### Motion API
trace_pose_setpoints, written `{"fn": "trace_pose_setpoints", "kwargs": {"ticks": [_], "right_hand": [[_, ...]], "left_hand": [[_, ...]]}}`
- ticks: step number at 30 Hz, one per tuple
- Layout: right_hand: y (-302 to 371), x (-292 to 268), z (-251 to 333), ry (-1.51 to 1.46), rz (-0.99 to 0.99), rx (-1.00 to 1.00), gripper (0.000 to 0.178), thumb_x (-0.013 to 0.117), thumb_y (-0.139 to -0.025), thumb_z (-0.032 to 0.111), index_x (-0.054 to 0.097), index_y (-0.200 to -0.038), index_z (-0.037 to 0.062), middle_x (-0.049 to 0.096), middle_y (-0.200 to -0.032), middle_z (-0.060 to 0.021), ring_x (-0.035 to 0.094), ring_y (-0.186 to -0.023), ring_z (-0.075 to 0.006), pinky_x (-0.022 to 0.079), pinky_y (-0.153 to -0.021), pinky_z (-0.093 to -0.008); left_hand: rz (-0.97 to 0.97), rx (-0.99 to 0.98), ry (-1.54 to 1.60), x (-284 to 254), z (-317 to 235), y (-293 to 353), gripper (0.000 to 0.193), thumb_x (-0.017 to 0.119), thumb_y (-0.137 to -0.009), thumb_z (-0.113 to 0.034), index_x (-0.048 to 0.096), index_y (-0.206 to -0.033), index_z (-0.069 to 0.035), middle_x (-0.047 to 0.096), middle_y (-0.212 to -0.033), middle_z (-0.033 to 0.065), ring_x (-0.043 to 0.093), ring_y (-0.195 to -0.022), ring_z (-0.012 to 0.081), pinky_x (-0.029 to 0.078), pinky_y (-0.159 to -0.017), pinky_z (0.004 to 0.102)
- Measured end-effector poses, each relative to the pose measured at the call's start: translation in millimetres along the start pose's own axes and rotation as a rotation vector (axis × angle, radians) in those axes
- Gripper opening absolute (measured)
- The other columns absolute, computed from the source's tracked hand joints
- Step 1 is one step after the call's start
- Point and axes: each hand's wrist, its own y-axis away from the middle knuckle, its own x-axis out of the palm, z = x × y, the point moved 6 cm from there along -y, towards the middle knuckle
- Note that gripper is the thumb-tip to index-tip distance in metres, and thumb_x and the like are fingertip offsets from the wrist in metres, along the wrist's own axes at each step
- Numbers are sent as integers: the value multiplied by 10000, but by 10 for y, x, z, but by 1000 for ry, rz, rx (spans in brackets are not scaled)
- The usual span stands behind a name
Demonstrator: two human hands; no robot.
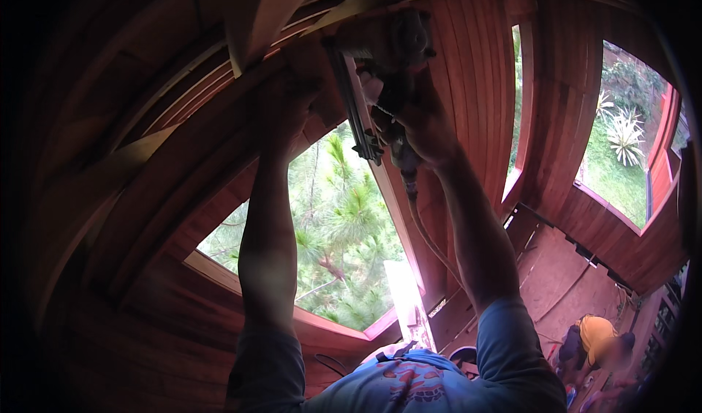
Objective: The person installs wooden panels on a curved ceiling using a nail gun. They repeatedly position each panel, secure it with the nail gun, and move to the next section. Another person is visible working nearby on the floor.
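Both my arms reach up toward the top of a wooden wall. My right hand (pixel 430 124) is closed around the grip of a dark air nail gun (pixel 409 36), whose long nail magazine (pixel 355 106) slants down on its left side. An air hose (pixel 424 226) hangs from the tool's lower end and runs down past my right forearm. The nail gun's head is up against the woodwork above the window. To the left of the tool, my left hand (pixel 289 106) is raised against a wooden board (pixel 241 113). Deep shadow hides its fingers.
Below my hands is a window opening (pixel 336 230) with trees outside. More openings (pixel 621 135) cut the plank wall at right. Light beams (pixel 267 18) cross at upper left. A person in a yellow top (pixel 603 340) bends low at lower right, by the wooden floor (pixel 563 274).
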Motion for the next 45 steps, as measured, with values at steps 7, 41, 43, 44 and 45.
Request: {"fn": "trace_pose_setpoints", "kwargs": {"ticks": [7, 41, 43, 44, 45], "right_hand": [[-4, 53, 42, -4, -23, 21, 422, 675, -897, 282, 603, -1145, -51, 556, -643, -10, 486, -466, -52, 371, -433, -225], [-31, 214, 176, 107, 160, 4, 363, 683, -894, 379, 658, -892, 17, 542, -569, 5, 498, -453, -49, 372, -430, -235], [-44, 216, 193, 140, 163, 13, 373, 683, -891, 391, 652, -888, 19, 539, -565, 4, 498, -444, -53, 371, -426, -235], [-68, 202, 189, 146, 174, 16, 377, 685, -889, 394, 649, -890, 19, 542, -567, 2, 498, -442, -55, 372, -425, -234], [-84, 192, 185, 152, 184, 20, 380, 686, -886, 398, 647, -892, 20, 544, -569, 0, 499, -439, -58, 372, -424, -233]], "left_hand": [[-21, 71, -109, -86, 38, -39, 225, 740, -795, -179, 633, -934, -39, 602, -762, 11, 563, -647, 84, 466, -568, 248], [75, -54, 24, 25, -57, 32, 172, 666, -837, -56, 635, -1006, -52, 607, -864, 7, 586, -782, 80, 486, -679, 256], [60, 2, -3, 23, -121, 52, 158, 668, -831, -54, 635, -986, -47, 604, -837, 1, 578, -743, 72, 476, -650, 250], [54, 28, -15, 38, -142, 68, 151, 668, -828, -54, 636, -976, -45, 603, -823, -1, 575, -723, 68, 471, -635, 247], [39, 71, -11, 57, -170, 83, 149, 669, -824, -53, 637, -969, -43, 602, -813, -3, 572, -712, 67, 469, -625, 244]]}}
